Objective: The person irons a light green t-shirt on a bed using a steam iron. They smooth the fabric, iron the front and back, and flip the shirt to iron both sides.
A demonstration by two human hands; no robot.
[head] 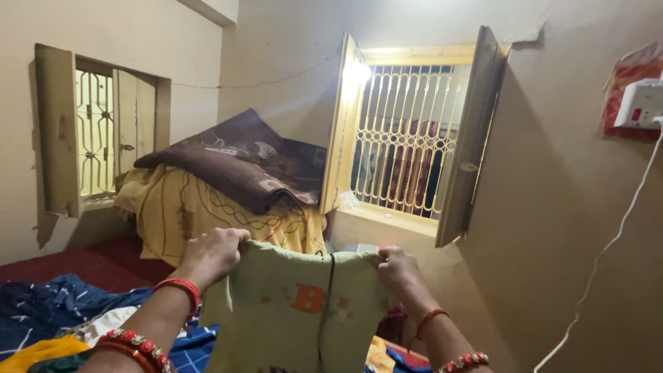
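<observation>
Green shirt (290, 311) hangs upright, left hand (210, 254), right hand (397, 268) gripping shoulders.

You're in a home bedroom: bed (103, 266) with strewn clothes below your hands, piled bedding (228, 186) beyond them, grilled shuttered window (404, 138) above.

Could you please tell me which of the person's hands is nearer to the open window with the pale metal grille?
The right hand. It grips the pale green garment just below the window; the left hand holds the garment's other corner, farther left.
</observation>
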